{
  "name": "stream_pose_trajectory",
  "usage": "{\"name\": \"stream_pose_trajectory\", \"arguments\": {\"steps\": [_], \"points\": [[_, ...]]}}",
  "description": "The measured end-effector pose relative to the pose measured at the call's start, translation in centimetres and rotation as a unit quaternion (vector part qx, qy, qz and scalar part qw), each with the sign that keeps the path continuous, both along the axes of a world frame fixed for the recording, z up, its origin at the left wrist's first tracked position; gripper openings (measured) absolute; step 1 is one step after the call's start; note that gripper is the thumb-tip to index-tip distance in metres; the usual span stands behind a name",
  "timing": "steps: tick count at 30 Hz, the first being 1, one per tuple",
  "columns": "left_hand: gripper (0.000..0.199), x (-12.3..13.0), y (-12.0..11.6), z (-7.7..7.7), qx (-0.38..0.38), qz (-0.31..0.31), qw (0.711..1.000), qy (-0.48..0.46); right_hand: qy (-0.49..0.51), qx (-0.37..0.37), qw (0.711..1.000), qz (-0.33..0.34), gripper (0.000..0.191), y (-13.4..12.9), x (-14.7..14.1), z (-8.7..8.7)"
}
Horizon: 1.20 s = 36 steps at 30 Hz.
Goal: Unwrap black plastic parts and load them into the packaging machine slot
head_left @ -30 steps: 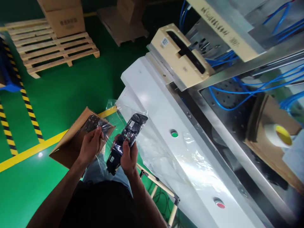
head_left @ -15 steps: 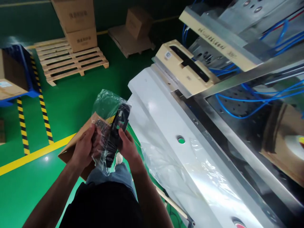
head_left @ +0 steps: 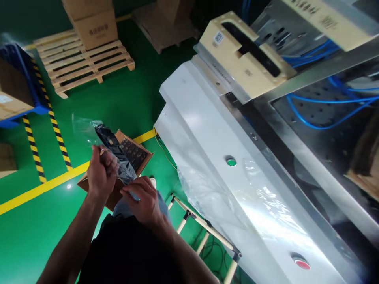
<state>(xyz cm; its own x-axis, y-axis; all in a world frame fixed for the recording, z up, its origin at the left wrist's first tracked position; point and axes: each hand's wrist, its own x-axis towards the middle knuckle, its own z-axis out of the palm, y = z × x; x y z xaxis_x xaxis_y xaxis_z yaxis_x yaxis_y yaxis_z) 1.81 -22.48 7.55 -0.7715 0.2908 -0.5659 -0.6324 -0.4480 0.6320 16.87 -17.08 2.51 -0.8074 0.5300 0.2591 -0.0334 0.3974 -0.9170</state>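
My left hand is closed around a clear plastic bag and the long black plastic part that shows through it. The loose film of the bag spreads past the part's upper left end. At the lower end of the bag, my right hand has its fingers curled in and seems to pinch the film; its fingertips are partly hidden. Beneath both hands stands an open cardboard box with several dark parts inside.
To the right runs a white machine housing with a green button and a red button. A pipe frame stands below it. Further off are a wooden pallet with cartons and a blue pallet.
The black part and bag have swung over to the left. My right hand has moved from the part's side down to the bag's lower end. The box's contents now show.
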Motion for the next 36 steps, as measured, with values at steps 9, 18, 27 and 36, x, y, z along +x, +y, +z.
{"name": "stream_pose_trajectory", "arguments": {"steps": [9, 18, 27, 36], "points": [[0.041, 0.5, 0.9, 0.4, -0.039, -0.019, 0.999, 0.008, -0.026, 0.0, 0.998, 0.052, 0.007, 2.4, 0.5, 0.6], [0.041, 0.2, 1.3, -0.3, 0.005, -0.018, 1.0, -0.017, 0.084, 0.174, 0.974, 0.116, 0.026, 1.0, 3.0, 1.5], [0.039, 1.5, 1.1, 2.8, -0.008, -0.065, 0.997, 0.03, 0.04, -0.077, 0.995, -0.056, 0.017, 1.3, 1.9, 1.6], [0.043, 1.7, 0.4, 2.5, -0.005, -0.029, 0.999, 0.028, 0.039, 0.023, 0.998, 0.036, 0.041, 2.3, 2.5, 1.5]]}}
